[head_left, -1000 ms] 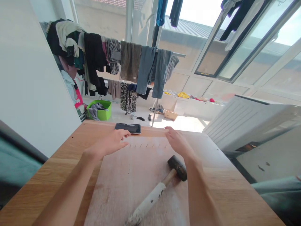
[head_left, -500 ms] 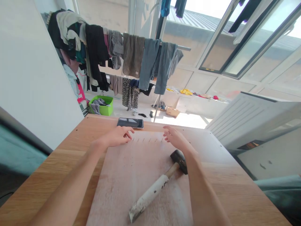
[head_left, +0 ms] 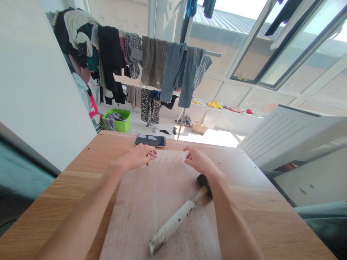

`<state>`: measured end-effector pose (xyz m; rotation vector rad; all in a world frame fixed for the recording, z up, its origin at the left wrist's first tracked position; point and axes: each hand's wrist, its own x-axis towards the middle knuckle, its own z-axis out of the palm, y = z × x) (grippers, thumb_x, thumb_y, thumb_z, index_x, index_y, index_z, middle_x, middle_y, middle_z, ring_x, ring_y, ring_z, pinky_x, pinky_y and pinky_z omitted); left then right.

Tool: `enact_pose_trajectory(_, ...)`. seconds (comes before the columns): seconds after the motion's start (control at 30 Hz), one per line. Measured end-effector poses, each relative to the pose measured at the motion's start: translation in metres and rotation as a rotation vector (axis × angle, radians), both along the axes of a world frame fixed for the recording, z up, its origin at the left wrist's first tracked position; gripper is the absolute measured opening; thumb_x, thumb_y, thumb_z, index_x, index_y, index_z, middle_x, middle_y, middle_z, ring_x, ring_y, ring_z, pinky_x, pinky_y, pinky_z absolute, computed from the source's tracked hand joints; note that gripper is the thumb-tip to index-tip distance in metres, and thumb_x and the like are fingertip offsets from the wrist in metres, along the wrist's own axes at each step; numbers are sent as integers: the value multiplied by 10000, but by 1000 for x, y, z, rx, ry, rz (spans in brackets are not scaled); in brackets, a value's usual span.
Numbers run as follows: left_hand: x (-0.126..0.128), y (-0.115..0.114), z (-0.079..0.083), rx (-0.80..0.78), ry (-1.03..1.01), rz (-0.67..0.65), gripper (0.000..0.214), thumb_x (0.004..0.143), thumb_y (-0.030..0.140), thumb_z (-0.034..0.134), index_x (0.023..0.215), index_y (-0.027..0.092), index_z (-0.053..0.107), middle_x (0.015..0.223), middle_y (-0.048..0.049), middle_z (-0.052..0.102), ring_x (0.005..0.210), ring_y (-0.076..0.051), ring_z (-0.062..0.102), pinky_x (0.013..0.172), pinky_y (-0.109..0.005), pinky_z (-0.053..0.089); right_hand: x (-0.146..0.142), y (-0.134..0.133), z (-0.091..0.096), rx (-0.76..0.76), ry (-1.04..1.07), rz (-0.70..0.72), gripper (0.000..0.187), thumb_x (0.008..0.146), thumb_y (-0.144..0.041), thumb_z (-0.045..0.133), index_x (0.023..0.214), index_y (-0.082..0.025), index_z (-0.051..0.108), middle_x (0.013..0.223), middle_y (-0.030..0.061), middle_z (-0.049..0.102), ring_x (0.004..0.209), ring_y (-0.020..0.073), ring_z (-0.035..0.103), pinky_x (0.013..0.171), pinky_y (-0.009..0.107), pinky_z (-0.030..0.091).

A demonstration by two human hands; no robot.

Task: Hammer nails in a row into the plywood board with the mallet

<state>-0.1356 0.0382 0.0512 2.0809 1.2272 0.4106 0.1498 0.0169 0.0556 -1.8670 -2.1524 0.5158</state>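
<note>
A row of several thin nails (head_left: pixel 173 160) stands in the far part of a wooden board (head_left: pixel 151 202). My left hand (head_left: pixel 139 156) hovers at the left end of the row, fingers loosely curled and apart. At the right end is my right hand (head_left: pixel 197 159), its fingers bent and apart, close to the last nails. Neither hand shows anything held. A hammer (head_left: pixel 173 224) with a white-coated, chipped handle lies slantwise on the board; my right forearm partly covers its dark head (head_left: pixel 204 184).
The board rests on a wooden table (head_left: pixel 271 209). A phone (head_left: pixel 150 141) lies near the table's far edge, behind my left hand. Beyond the table are a rack of hanging clothes (head_left: pixel 154 61), a green basket (head_left: pixel 123 124) and a white ridged panel (head_left: pixel 282 133) at the right.
My right hand has shifted slightly left, over the right end of the nail row. My left hand has edged right, nearer the leftmost nail. The hammer lies where it was.
</note>
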Motion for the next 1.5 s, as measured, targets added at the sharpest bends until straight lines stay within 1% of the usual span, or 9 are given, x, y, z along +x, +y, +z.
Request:
enact_pose_trajectory(0.37, 11, -3, -4, -53, -12, 56, 293, 879, 378, 588, 1065, 206, 736, 1111, -45, 771, 396, -84, 574, 512, -235, 470, -15, -4, 6, 48, -25, 58, 388, 799, -71, 609, 1155, -217, 657, 838, 9, 749, 811, 178, 659, 682, 246, 409)
enact_pose_trajectory(0.53, 19, -3, -13, -81, -70, 23, 315, 885, 339, 565, 1114, 184, 715, 1169, -76, 755, 440, -106, 595, 430, -224, 430, -25, -9, 10, 69, -49, 67, 143, 819, -114, 617, 845, -212, 719, 810, 25, 739, 733, 163, 639, 593, 238, 359)
enact_pose_trajectory(0.63, 23, -4, -17, -43, -53, -10, 302, 917, 347, 540, 1105, 192, 717, 1097, -53, 772, 391, -87, 546, 451, -227, 435, -28, -11, 14, 96, -53, 83, 185, 827, -95, 587, 741, -203, 709, 797, 35, 730, 724, 163, 631, 595, 241, 360)
enact_pose_trajectory(0.77, 28, -7, -17, 36, -102, -2, 308, 940, 413, 546, 1075, 205, 729, 973, -17, 784, 381, -87, 531, 522, -238, 459, -34, -12, 18, 127, -28, 111, 200, 858, -107, 578, 803, -196, 747, 850, 52, 751, 792, 177, 649, 658, 241, 405)
enact_pose_trajectory(0.87, 35, -9, -19, 126, -123, 18, 295, 953, 394, 540, 1081, 216, 738, 990, -14, 790, 503, -123, 633, 646, -247, 500, -41, -11, 14, 110, -6, 157, 194, 855, -96, 600, 828, -181, 772, 866, 71, 768, 800, 180, 660, 698, 241, 430)
enact_pose_trajectory(1.0, 48, -11, -30, 253, -87, 21, 262, 953, 303, 541, 1087, 224, 752, 1083, -37, 788, 928, -210, 727, 840, -265, 498, -47, -11, 10, 98, 20, 199, 235, 855, -53, 574, 843, -160, 783, 889, 93, 779, 803, 183, 667, 743, 251, 443)
enact_pose_trajectory(1.13, 56, -12, -37, 269, -75, 58, 242, 944, 282, 552, 1077, 237, 749, 1051, -35, 793, 943, -211, 725, 839, -267, 507, -48, -14, 17, 93, 50, 191, 254, 853, -53, 547, 826, -162, 774, 842, 80, 765, 772, 179, 658, 705, 254, 435)
enact_pose_trajectory(1.33, 50, -14, -21, 5, -250, 27, 314, 905, 374, 585, 1118, 184, 715, 990, -49, 794, 458, -113, 604, 537, -244, 497, -45, -18, 24, -48, 148, 241, 192, 823, -115, 581, 838, -194, 754, 697, -4, 732, 657, 139, 649, 612, 222, 439)
enact_pose_trajectory(1.5, 40, -14, -5, -186, -343, -124, 290, 833, 386, 633, 953, 135, 716, 833, -68, 759, 606, -146, 647, 515, -217, 475, -48, -22, 26, -188, 215, 342, 175, 799, -129, 589, 840, -203, 743, 674, -22, 726, 668, 132, 672, 592, 208, 450)
